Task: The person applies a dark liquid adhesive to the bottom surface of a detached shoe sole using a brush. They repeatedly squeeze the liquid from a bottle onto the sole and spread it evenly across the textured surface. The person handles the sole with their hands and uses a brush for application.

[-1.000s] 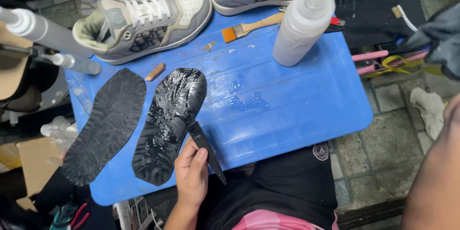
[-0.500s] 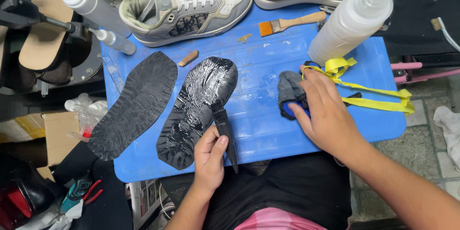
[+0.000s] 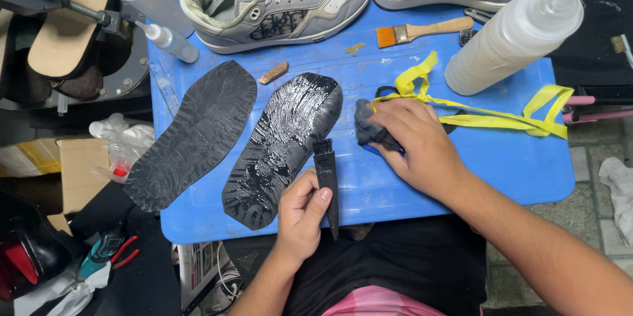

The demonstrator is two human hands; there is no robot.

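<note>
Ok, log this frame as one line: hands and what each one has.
left hand: holds black brush beside glossy wet sole | right hand: presses dark cloth on blue tray

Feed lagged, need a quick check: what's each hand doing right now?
Left hand: closed around a black brush beside the wet sole.
Right hand: closed on a dark cloth.

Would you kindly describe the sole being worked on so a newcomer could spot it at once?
On the blue tray, two black soles lie side by side below the grey sneakers. The wet sole is the right one, beside the left hand holding a black brush. Unlike the dull, dry sole, it glistens with streaky coating.
</note>
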